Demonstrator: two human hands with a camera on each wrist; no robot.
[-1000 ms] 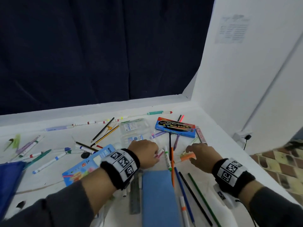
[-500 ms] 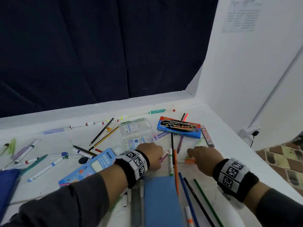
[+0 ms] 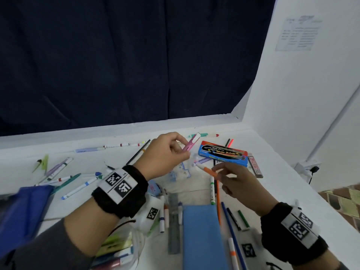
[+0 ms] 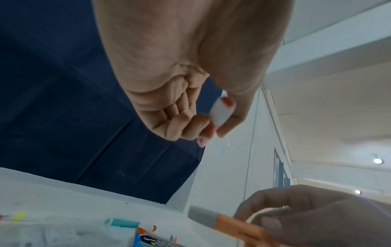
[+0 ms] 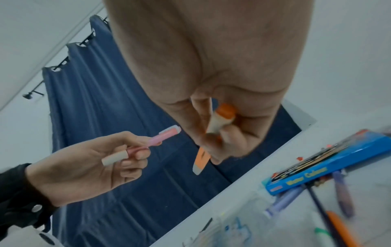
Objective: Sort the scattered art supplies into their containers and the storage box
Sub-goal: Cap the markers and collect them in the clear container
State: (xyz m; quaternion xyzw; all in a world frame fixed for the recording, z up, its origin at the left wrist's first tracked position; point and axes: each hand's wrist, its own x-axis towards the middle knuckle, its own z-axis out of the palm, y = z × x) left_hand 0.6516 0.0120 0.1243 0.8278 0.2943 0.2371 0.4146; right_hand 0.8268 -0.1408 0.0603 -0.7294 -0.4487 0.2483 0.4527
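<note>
**Over the blue box: both hands up, a highlighter in each**

Nearest the blue box (image 3: 202, 236), low in the head view, a clear pouch (image 3: 118, 248) of highlighters lies to its left and a grey ruler (image 3: 174, 223) just beside it. Beyond the box's far end the right hand (image 3: 236, 184) pinches an orange highlighter (image 3: 210, 171) between thumb and fingertips, off the table (image 3: 282, 184). Further out, the left hand (image 3: 165, 154) grips a pink highlighter (image 3: 191, 144), also lifted. Half a second ago both hands were down among the pens; now each has raised one clear, so both picks look done and the drop into a container is likely next, probably the pouch. Many pens and pencils still lie scattered left of the box; sorting is early. Beyond the hands a blue paint box (image 3: 223, 152) reads "Water Colours"; smaller print is illegible. A wall sheet (image 3: 299, 33) is too blurred to read.
</note>
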